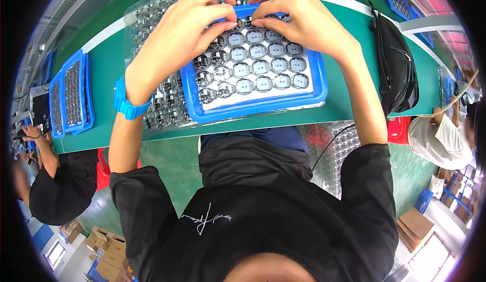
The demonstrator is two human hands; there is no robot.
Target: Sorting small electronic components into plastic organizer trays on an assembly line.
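A blue tray (pixel 253 113) lies in front of me on the green table, lined with white. Several rounded grey parts (pixel 260 67) stand in rows across its middle and right. Towards its left side sit rows of dark small parts (pixel 218 57). At the tray's far edge my left hand (pixel 200 21) is closed, thumb and fingertips pinching a small dark part (pixel 238 24). Right beside it my right hand (pixel 293 16) pinches at another small dark part (pixel 249 20). The fingers partly hide both parts. A blue band (pixel 130 110) circles my left wrist.
A clear plastic tray (pixel 169 99) of dark parts reaches under the blue tray's left and far sides. Blue trays (pixel 73 97) stand at the table's left, a black bag (pixel 395 61) at its right. Co-workers sit on both sides; clear trays (pixel 334 153) are stacked below the table edge.
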